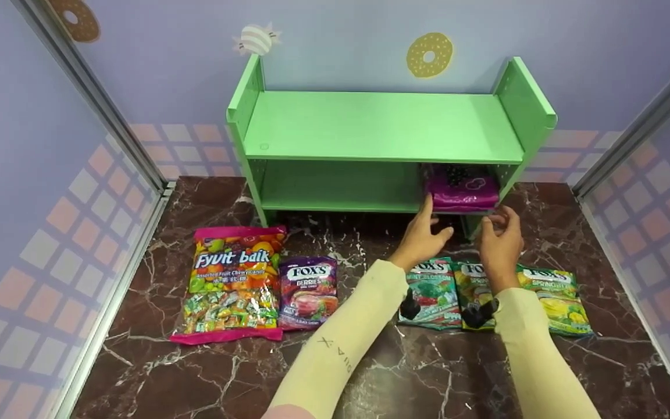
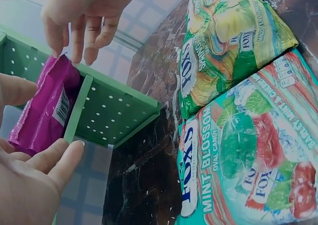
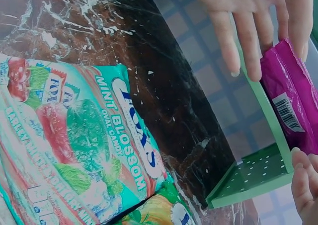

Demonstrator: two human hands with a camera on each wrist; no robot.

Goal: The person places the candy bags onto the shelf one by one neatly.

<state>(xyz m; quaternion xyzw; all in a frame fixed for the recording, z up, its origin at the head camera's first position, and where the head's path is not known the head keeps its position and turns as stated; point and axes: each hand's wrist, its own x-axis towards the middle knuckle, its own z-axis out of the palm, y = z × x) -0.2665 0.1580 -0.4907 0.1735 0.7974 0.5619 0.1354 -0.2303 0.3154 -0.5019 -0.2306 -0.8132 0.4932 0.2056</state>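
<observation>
A shiny purple packet (image 1: 464, 195) lies in the right end of the lower level of the green shelf (image 1: 381, 125). At its left end my left hand (image 1: 420, 237) has its fingers extended, touching the packet's edge. My right hand (image 1: 501, 244) is at the packet's right corner; in the left wrist view its thumb meets that corner while the other fingers hang loosely apart. The packet's barcode (image 2: 61, 107) faces the wrist cameras. Below the hands lie a teal FOX'S Mint Blossom candy bag (image 3: 79, 130) and a green-and-yellow FOX'S bag (image 2: 233, 41), partly covered by my right arm.
A large Fyvit baik candy bag (image 1: 233, 285) and a purple FOX'S Berries bag (image 1: 308, 294) lie on the left of the dark marbled surface (image 1: 207, 378). Another green-and-yellow FOX'S bag (image 1: 559, 299) is at the far right. Patterned walls enclose the shelf.
</observation>
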